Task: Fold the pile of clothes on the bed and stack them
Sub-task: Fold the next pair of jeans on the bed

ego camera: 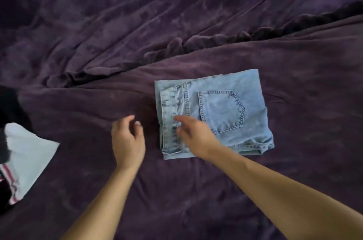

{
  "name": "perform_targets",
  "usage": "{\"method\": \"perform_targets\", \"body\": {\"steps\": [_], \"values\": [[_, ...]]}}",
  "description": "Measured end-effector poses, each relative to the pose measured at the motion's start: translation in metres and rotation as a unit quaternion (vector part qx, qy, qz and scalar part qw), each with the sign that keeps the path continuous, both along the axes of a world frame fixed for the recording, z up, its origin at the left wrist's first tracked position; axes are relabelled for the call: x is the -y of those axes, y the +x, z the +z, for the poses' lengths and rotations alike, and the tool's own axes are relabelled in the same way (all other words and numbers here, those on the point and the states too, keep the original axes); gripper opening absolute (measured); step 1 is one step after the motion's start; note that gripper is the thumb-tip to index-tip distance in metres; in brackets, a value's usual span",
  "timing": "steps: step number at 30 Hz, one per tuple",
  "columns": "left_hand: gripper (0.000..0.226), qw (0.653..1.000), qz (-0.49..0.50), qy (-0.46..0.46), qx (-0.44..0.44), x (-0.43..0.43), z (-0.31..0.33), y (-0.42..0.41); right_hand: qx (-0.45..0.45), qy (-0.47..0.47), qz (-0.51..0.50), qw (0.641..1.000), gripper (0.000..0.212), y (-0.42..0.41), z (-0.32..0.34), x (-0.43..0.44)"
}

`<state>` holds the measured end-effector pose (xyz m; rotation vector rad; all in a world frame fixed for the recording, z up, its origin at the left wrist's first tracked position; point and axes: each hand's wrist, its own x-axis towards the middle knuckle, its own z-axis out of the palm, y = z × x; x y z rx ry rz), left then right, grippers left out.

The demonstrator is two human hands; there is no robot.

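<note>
Folded jeans [225, 114] sit right of centre in the frame, a tidy denim rectangle lying flat on the purple bed [196, 23]. The back pocket [221, 111] faces up and the waistband [172, 121] runs along the left edge.

The right hand [194, 135] reaches in from the lower right and hangs over that waistband. Its fingers [179, 118] are stretched out and a little spread, gripping nothing. They look to be resting on the denim, though blur at the tips makes contact hard to call. The left hand [127, 141] hovers just beside the jeans' left edge, over the bed, fingers loosely curled, thumb and forefinger apart, empty.

My read: this piece is folded, and the step in hand is the finish, pressing it flat and squaring it. To do that well, go palm down on the waistband and sweep toward the pocket to push the air out. The left hand can act as a stop against the left edge so the layers line up. At the lower right corner the hems [257, 146] peek out; tuck those flush so a stack will sit level.

More work waits at the left edge of the frame: a white garment [29, 151] with red stripes and a black garment [9, 112] above it. Both are cut off by the border, so how many pieces remain I can't say. The layers beneath the jeans' top face are hidden too.
</note>
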<state>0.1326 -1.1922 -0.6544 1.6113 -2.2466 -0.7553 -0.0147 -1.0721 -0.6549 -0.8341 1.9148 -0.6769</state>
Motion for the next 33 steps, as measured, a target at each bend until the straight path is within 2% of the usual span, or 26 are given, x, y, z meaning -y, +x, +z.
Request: {"method": "perform_targets", "body": {"steps": [3,5,6,8,10,13,17,23,27,33], "values": [[0.042,0.999,-0.021,0.026,0.001,-0.013,-0.005,-0.033,-0.185,-0.037,-0.157,0.969,0.032,-0.044,-0.007,-0.047],[0.063,0.994,0.015,0.11,0.023,-0.018,-0.015,-0.056,-0.299,0.023,-0.187,0.935,0.038,-0.085,-0.015,-0.076],[0.07,0.988,0.036,0.151,0.027,-0.02,-0.021,-0.066,-0.314,0.08,-0.193,0.926,0.047,-0.104,-0.019,-0.087],[0.073,0.986,0.034,0.15,0.066,-0.025,-0.036,-0.078,-0.276,0.177,-0.205,0.922,0.066,-0.129,-0.03,-0.098],[0.071,0.991,-0.015,0.081,0.105,-0.031,-0.048,-0.083,-0.243,0.202,-0.193,0.929,0.075,-0.134,-0.045,-0.1],[0.072,0.994,-0.071,0.029,0.08,-0.032,-0.06,-0.078,-0.26,0.168,-0.15,0.939,0.077,-0.118,-0.063,-0.096],[0.071,0.99,-0.134,-0.007,0.052,-0.031,-0.049,-0.068,-0.256,0.115,-0.173,0.944,0.073,-0.102,-0.059,-0.104],[0.061,0.979,-0.188,-0.008,0.077,-0.079,0.023,-0.073,-0.254,0.06,-0.187,0.947,0.067,-0.095,0.006,-0.167],[0.048,0.971,-0.221,-0.008,0.085,-0.134,0.077,-0.113,-0.26,0.037,-0.233,0.936,0.065,-0.11,0.057,-0.239],[0.043,0.957,-0.275,-0.091,0.003,-0.232,0.141,-0.208,-0.295,-0.01,-0.276,0.915,0.066,-0.186,0.135,-0.359]]}}
